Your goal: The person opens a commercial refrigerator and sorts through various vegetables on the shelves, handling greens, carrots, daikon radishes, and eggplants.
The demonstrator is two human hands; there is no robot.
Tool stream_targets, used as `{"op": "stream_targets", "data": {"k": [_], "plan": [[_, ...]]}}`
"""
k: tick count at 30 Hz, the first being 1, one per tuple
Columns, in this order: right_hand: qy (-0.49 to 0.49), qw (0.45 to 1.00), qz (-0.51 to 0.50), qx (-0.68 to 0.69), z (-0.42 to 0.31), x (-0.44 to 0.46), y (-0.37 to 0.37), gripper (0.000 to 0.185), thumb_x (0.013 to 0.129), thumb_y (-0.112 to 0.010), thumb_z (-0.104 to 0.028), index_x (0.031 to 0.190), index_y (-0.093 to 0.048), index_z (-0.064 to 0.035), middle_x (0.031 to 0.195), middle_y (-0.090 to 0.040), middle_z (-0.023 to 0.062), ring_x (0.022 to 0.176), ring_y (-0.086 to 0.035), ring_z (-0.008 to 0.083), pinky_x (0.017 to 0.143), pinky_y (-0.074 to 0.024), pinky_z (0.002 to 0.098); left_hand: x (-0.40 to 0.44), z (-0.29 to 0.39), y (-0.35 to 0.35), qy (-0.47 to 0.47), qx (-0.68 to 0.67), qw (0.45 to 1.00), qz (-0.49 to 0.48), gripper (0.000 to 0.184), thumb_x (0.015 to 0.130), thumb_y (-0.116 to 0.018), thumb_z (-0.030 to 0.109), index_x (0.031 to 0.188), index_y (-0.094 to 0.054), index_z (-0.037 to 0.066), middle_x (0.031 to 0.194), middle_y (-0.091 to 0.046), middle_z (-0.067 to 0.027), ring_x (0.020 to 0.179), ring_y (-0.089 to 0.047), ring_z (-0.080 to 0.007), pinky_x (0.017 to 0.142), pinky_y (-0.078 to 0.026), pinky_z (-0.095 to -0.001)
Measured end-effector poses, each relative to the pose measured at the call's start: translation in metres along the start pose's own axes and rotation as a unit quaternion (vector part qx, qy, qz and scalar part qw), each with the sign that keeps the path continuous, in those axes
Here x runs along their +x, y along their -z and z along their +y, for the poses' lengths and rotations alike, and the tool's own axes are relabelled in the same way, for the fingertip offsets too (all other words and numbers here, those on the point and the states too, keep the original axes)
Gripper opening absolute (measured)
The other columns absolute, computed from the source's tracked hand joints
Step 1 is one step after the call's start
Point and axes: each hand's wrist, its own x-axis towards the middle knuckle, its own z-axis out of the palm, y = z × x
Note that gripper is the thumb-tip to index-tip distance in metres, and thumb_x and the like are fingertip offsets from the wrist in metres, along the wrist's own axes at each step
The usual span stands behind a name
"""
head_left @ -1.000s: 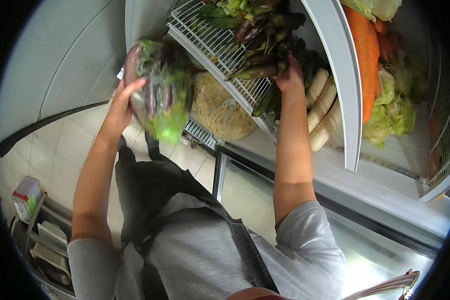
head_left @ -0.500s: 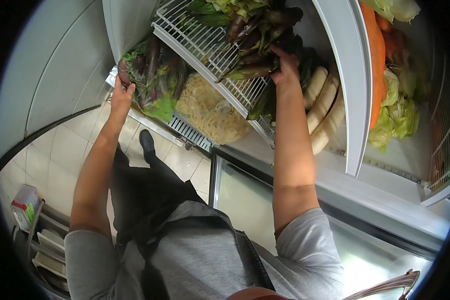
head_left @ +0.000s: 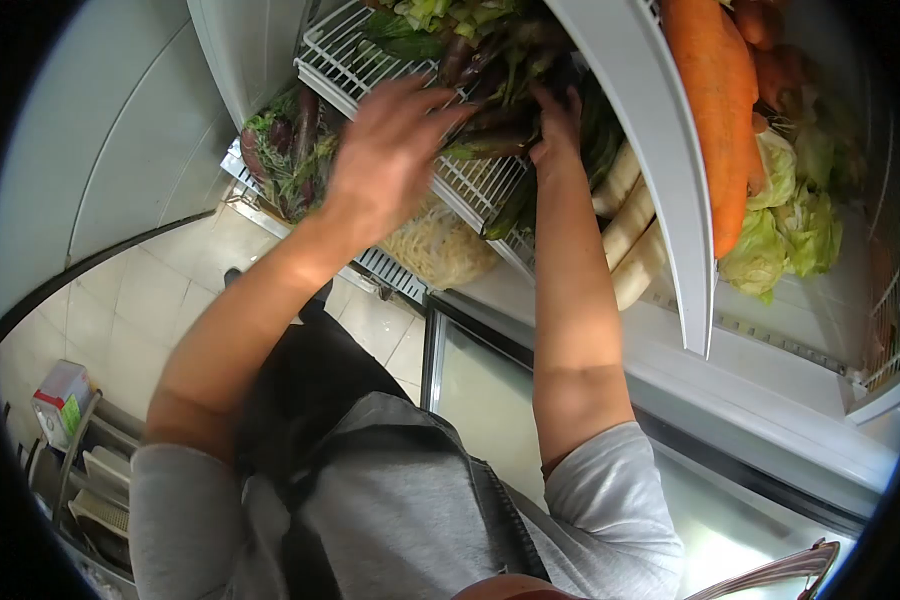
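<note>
Dark purple eggplants [head_left: 495, 125] lie in a pile on the white wire shelf [head_left: 335, 85] of the fridge. My right hand [head_left: 558, 125] is around the right-hand ends of the pile, its thumb low and its fingers partly hidden among them. Over the shelf's front edge, my left hand [head_left: 390, 150] reaches toward the same pile. It is blurred but its fingers are stretched out and nothing shows in them. Below the shelf, a bag of eggplants and green herbs [head_left: 290, 150] sits at the left, partly behind my left forearm.
A bag of pale, strip-like food [head_left: 440, 245] lies under the shelf. White radishes [head_left: 635, 225] are right of my right forearm. Past a curved white partition [head_left: 660, 120] are large carrots [head_left: 715, 110] and lettuce [head_left: 795, 220]. A glass door [head_left: 480, 375] stands below.
My left hand has let go of the bagged eggplants at the left and moved right and up to the shelf. My right hand stays at the eggplant pile, its fingers shifted slightly.
</note>
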Motion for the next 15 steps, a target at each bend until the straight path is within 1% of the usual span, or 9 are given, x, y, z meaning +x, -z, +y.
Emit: {"op": "stream_targets", "data": {"k": [1,2,4,6,8,10,12,13,15], "plan": [[-0.006,0.999,-0.005,0.042,-0.002,0.0,0.0,0.085,0.078,-0.073,-0.014,0.146,-0.023,-0.017,0.136,-0.046,0.0157,0.118,-0.05,0.0323,0.087,-0.0492,0.0514,0.028,0.01,-0.007,-0.053,0.011,0.999,0.003,0.046,0.071,-0.063,0.005,0.117,-0.06,0.006,0.121,-0.056,-0.0116,0.12,-0.046,-0.0324,0.104,-0.035,-0.0455],[0.086,0.983,-0.076,0.14,0.026,0.032,0.017,0.079,0.078,-0.073,-0.012,0.144,-0.029,-0.0138,0.131,-0.051,0.0154,0.113,-0.054,0.0308,0.085,-0.0508,0.0487,0.054,0.017,-0.016,-0.107,0.02,0.994,0.006,0.046,0.071,-0.063,0.01,0.116,-0.06,0.007,0.119,-0.057,-0.0092,0.12,-0.047,-0.0305,0.106,-0.034,-0.0445],[0.098,0.992,-0.012,0.084,0.022,0.027,0.015,0.057,0.081,-0.067,-0.008,0.132,-0.042,-0.0073,0.122,-0.055,0.014,0.106,-0.058,0.0287,0.083,-0.0532,0.0459,0.099,0.021,-0.042,-0.126,0.07,0.985,-0.091,0.04,0.077,-0.059,0.014,0.116,-0.06,0.006,0.121,-0.057,-0.0105,0.124,-0.045,-0.0292,0.103,-0.038,-0.0447],[0.08,0.992,0.013,0.098,0.019,0.027,0.015,0.051,0.081,-0.066,-0.005,0.128,-0.045,-0.0057,0.119,-0.056,0.0134,0.105,-0.059,0.0285,0.082,-0.054,0.0452,0.132,-0.002,-0.089,-0.102,0.092,0.988,-0.065,0.045,0.084,-0.057,0.026,0.124,-0.055,0.007,0.128,-0.052,-0.0124,0.126,-0.043,-0.0304,0.099,-0.042,-0.0465],[0.031,0.983,-0.103,0.146,0.005,0.018,0.014,0.048,0.078,-0.065,0.001,0.123,-0.049,-0.0052,0.117,-0.057,0.0131,0.104,-0.059,0.0296,0.08,-0.0553,0.0454,0.147,-0.01,-0.106,-0.051,0.101,0.992,-0.059,0.045,0.084,-0.057,0.026,0.125,-0.055,0.007,0.128,-0.052,-0.0125,0.126,-0.043,-0.0305,0.099,-0.042,-0.0466],[-0.009,0.992,-0.071,0.105,0.003,0.004,0.011,0.053,0.074,-0.066,0.005,0.123,-0.049,-0.005,0.12,-0.055,0.0132,0.105,-0.058,0.0299,0.078,-0.0555,0.0464,0.153,-0.011,-0.112,0.014,0.089,0.995,-0.052,0.046,0.084,-0.057,0.027,0.125,-0.055,0.007,0.128,-0.052,-0.0126,0.126,-0.043,-0.0306,0.099,-0.042,-0.0467],[0.165,0.981,0.056,-0.082,0.013,-0.016,0.002,0.059,0.073,-0.071,0.002,0.127,-0.047,-0.0011,0.127,-0.052,0.013,0.112,-0.053,0.027,0.095,-0.0454,0.0385,0.153,-0.007,-0.115,0.07,0.071,0.994,-0.041,0.046,0.084,-0.057,0.028,0.126,-0.054,0.007,0.129,-0.051,-0.0127,0.126,-0.043,-0.0307,0.099,-0.042,-0.0467],[0.188,0.981,0.037,-0.001,0.023,-0.012,0.001,0.062,0.072,-0.075,-0.003,0.127,-0.047,-0.0009,0.13,-0.05,0.0122,0.116,-0.05,0.0259,0.099,-0.0404,0.0352,0.153,-0.002,-0.116,0.095,0.062,0.993,-0.034,0.047,0.084,-0.057,0.028,0.126,-0.054,0.007,0.129,-0.051,-0.0127,0.126,-0.043,-0.0308,0.099,-0.042,-0.0468],[0.164,0.986,-0.009,0.01,0.028,-0.009,0.006,0.066,0.071,-0.078,-0.005,0.129,-0.045,-0.0018,0.133,-0.047,0.0118,0.12,-0.047,0.0255,0.098,-0.0399,0.0364,0.149,0.01,-0.118,0.142,0.046,0.989,-0.018,0.047,0.084,-0.057,0.029,0.126,-0.054,0.008,0.129,-0.051,-0.0128,0.126,-0.043,-0.0309,0.099,-0.042,-0.0469]]}}
